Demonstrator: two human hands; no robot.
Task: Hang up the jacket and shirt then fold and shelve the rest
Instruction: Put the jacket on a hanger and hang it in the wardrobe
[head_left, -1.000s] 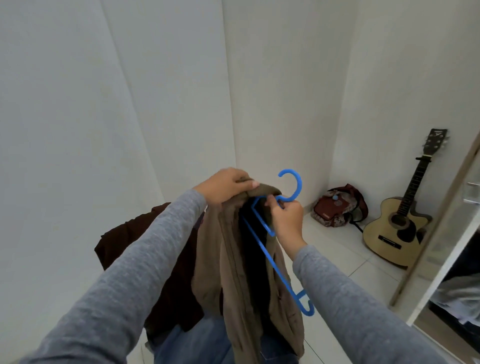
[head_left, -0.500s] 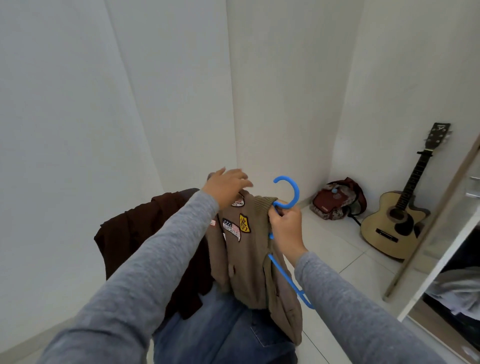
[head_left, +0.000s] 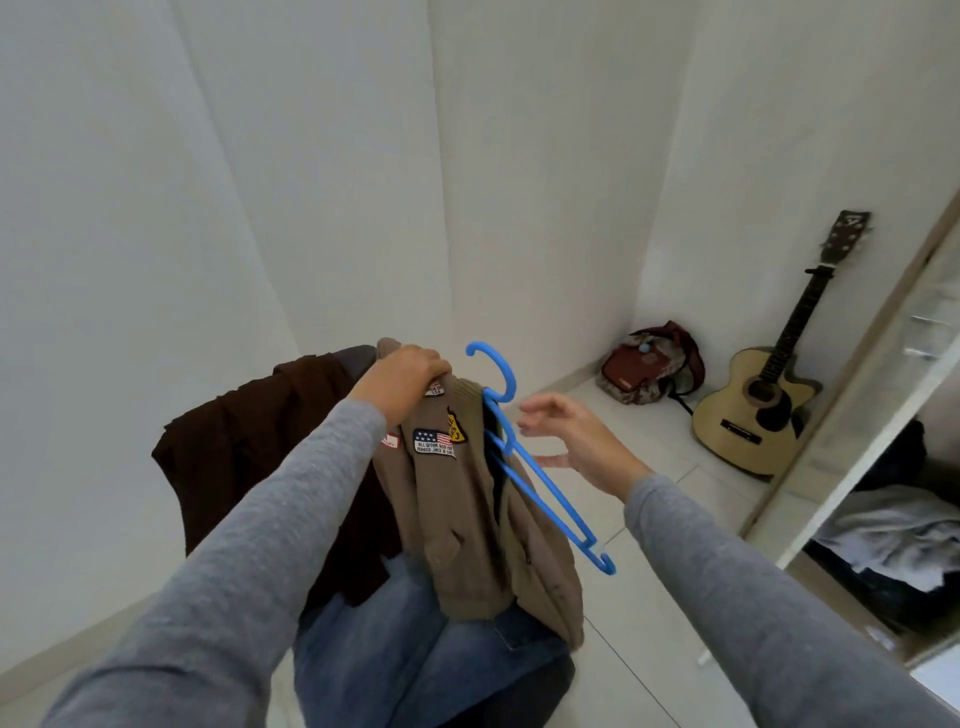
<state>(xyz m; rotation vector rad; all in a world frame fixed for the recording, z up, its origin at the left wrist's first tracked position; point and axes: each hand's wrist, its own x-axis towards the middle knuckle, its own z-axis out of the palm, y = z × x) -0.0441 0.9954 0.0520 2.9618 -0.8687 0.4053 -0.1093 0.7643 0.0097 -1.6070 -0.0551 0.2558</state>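
Observation:
A brown jacket (head_left: 467, 519) with sewn patches hangs in front of me, one shoulder over a blue plastic hanger (head_left: 540, 483). My left hand (head_left: 402, 382) grips the jacket at its collar and holds it up. My right hand (head_left: 569, 441) is off the hanger, just to its right, fingers spread and relaxed. The hanger's hook points up and its right arm sticks out bare of the jacket. A dark brown garment (head_left: 260, 457) is draped over a chair back behind, and blue jeans (head_left: 395, 654) lie below the jacket.
An acoustic guitar (head_left: 763, 405) leans on the right wall, with a red and patterned bag (head_left: 649, 369) in the corner beside it. At the right edge an open wardrobe (head_left: 883, 535) holds crumpled clothes on a shelf. White tiled floor lies between.
My right hand has let go of the hanger near its hook and opened to the right. My left hand still holds the collar. The jacket's patched front has turned to face me.

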